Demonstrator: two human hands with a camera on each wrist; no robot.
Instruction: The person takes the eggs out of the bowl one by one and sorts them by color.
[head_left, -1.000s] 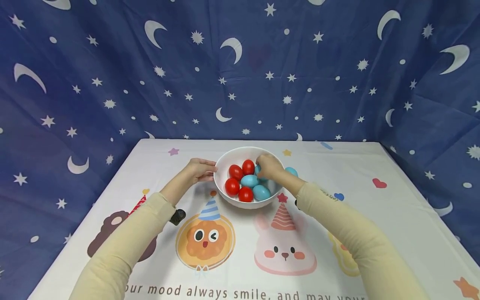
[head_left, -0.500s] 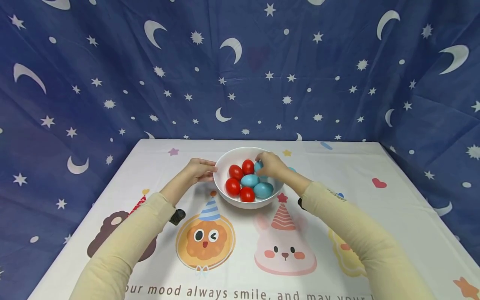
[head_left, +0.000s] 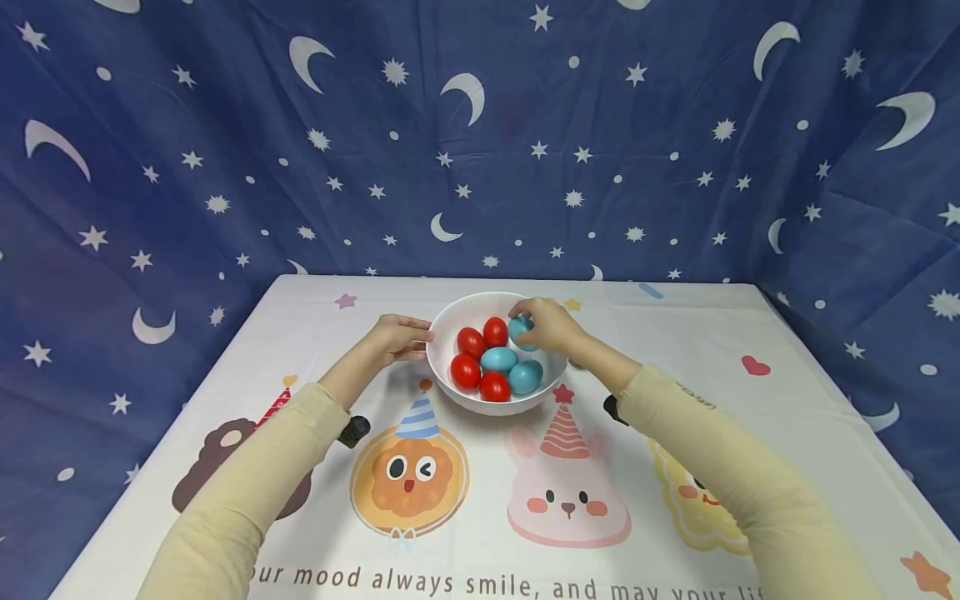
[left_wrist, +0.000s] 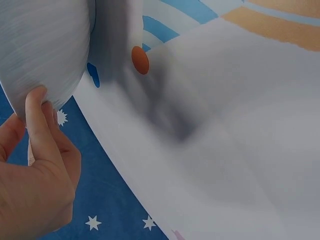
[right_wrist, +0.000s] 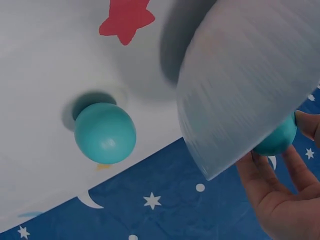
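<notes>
A white bowl [head_left: 487, 408] on the table holds several red eggs [head_left: 471, 342] and blue eggs [head_left: 498, 360]. My left hand [head_left: 397, 337] pinches the bowl's left rim, with fingers against the outer wall in the left wrist view. At the back right of the bowl, my right hand [head_left: 553, 327] grips a blue egg [head_left: 519, 331] between thumb and fingers. The right wrist view shows this egg partly behind the bowl's rim. Another blue egg [right_wrist: 105, 133] lies on the table to the right of the bowl; in the head view my right arm mostly covers it.
The white tablecloth [head_left: 420, 562] has printed cartoon figures and lettering. A dark blue curtain [head_left: 480, 167] with moons and stars hangs behind the table and at its sides. Small black devices [head_left: 354, 431] sit at both wrists.
My right hand has risen slightly and shifted right with the blue egg in its grip. The front blue egg in the bowl has rolled a little. My left hand stays at the rim.
</notes>
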